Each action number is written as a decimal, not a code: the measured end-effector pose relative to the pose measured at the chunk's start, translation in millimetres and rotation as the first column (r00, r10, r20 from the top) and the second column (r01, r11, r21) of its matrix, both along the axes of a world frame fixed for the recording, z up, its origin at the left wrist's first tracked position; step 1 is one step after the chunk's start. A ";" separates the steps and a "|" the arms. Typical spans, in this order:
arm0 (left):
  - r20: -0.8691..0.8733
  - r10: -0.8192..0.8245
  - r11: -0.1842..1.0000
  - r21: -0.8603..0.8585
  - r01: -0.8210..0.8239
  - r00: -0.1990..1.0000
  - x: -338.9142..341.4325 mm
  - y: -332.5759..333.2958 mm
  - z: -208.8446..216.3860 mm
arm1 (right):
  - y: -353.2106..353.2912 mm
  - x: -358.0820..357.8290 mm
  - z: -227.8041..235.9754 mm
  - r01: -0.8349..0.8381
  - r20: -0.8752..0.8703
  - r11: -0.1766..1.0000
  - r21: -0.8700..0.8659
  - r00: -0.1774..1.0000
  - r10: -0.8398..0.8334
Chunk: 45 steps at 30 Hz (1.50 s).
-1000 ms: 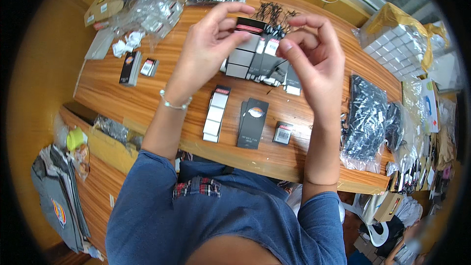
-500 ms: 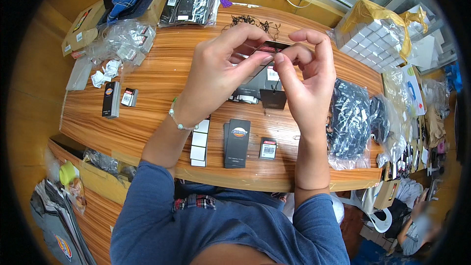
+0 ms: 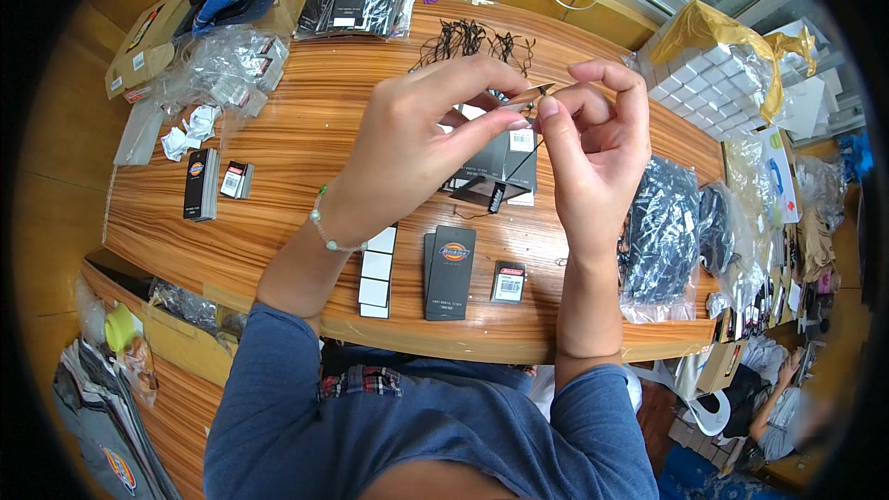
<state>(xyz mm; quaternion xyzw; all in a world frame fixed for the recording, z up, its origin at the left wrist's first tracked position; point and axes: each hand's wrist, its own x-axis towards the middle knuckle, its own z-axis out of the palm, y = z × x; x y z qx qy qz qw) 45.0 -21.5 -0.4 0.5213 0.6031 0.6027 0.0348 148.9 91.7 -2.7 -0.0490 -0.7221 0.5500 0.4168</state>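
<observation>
Pinched in the left hand (image 3: 424,122), over the far middle of the wooden surface (image 3: 310,130): a card hang tag (image 3: 526,98), edge-on. Pinched in the right hand (image 3: 593,134), near its right end: black cord (image 3: 526,158). Likely light, stiff yet creasable, cord limp; best held by edges.

Smooth wood table (image 3: 278,185), matt card tags (image 3: 451,287)

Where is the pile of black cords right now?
In the head view's upper middle, the black cords lie on the table just beyond the left hand, right of the bagged tags.
</observation>
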 end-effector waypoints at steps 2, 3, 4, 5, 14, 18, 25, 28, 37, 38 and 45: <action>0.025 -0.006 1.000 0.009 0.006 1.000 0.7 -0.2 0.4 | -1.7 0.0 1.8 -0.038 -0.004 0.999 -0.031 0.999 0.038; 0.050 -0.012 1.000 0.006 0.012 0.999 1.0 -0.7 0.6 | -2.4 0.0 2.0 -0.058 -0.007 0.997 -0.046 0.998 0.057; 0.075 -0.018 1.000 0.004 0.018 0.997 1.6 -1.0 1.0 | -2.3 -0.2 1.5 -0.063 -0.001 0.997 -0.036 0.998 0.063; 0.087 -0.020 1.000 -0.014 0.021 0.996 2.5 -1.2 2.6 | -2.0 -0.7 1.3 -0.069 0.005 0.997 -0.025 0.998 0.069; -0.288 0.037 0.999 0.009 -0.036 0.957 -4.7 -0.2 -0.9 | -2.0 0.4 5.9 -0.090 0.047 0.991 -0.101 0.994 0.096; -0.290 0.043 0.998 0.047 -0.030 0.956 -5.3 0.7 -0.4 | -0.4 0.1 5.5 -0.112 0.048 0.990 -0.086 0.992 0.116; -0.321 0.070 0.993 0.118 -0.033 0.944 -5.8 -0.9 1.4 | -3.4 0.2 7.6 -0.169 0.018 0.970 -0.173 0.984 0.175; -0.609 0.235 0.970 0.199 -0.141 0.758 -14.9 0.0 3.9 | -0.7 0.0 11.9 -0.200 0.087 0.950 -0.240 0.970 0.226; -0.778 0.299 0.951 0.287 -0.110 0.553 -19.0 2.6 -2.8 | 15.8 -7.3 -6.2 -0.257 0.037 0.875 -0.410 0.954 0.298; -0.780 0.278 0.957 0.277 -0.089 0.560 -17.8 3.8 -3.3 | 14.4 -9.4 -7.7 -0.211 0.003 0.905 -0.369 0.974 0.228; -0.714 0.186 0.971 0.239 -0.015 0.675 -24.5 10.1 -10.6 | 41.5 1.7 -2.4 -0.186 -0.384 0.923 -0.337 0.922 0.046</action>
